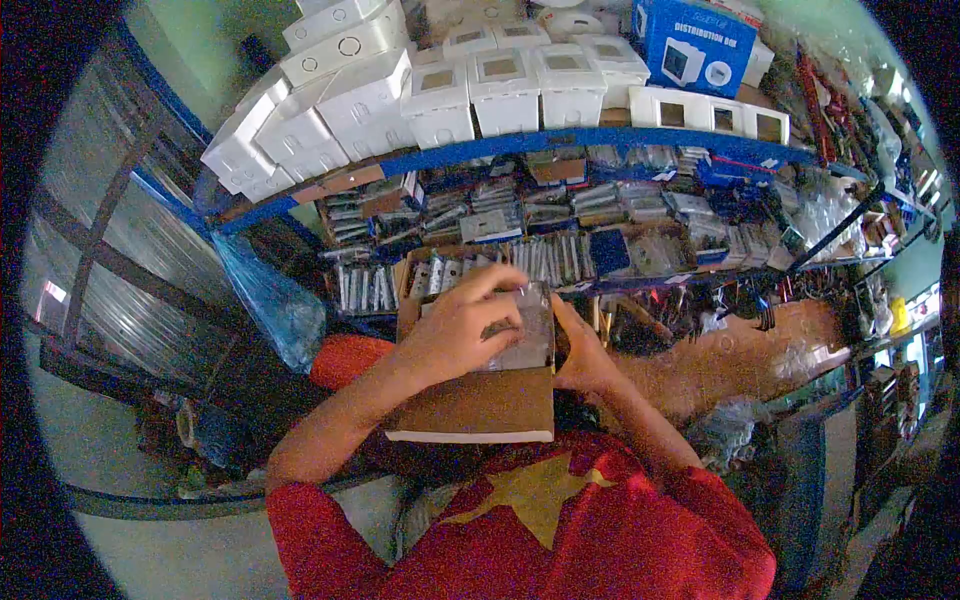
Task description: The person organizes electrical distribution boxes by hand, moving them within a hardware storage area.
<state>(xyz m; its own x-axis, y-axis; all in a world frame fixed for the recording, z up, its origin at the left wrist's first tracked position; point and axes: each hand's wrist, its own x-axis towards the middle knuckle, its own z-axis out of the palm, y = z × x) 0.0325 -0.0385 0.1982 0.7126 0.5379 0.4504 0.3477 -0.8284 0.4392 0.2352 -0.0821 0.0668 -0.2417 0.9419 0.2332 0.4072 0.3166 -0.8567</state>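
An open cardboard box (pixel 470 405) sits in front of my chest, its near flap folded down towards me. My left hand (pixel 468 322) is over the box opening with its fingers bent around a clear plastic packet (pixel 537 335). The packet's contents are too blurred to name. A dark mark shows on the back of this hand. At the right side, my right hand (pixel 588 355) grips the box wall, thumb up along the edge. White-and-grey packed pieces (pixel 430 275) stand in a row at the far end of the box.
A blue-edged shelf (pixel 480 150) crosses ahead, with white plastic boxes (pixel 437 100) and a blue distribution box carton (pixel 695 50) on it. Below, a shelf holds rows of packaged metallic pieces (pixel 550 258). A plastic-wrapped stack (pixel 110 200) stands left; a brown cardboard sheet (pixel 730 355) lies right.
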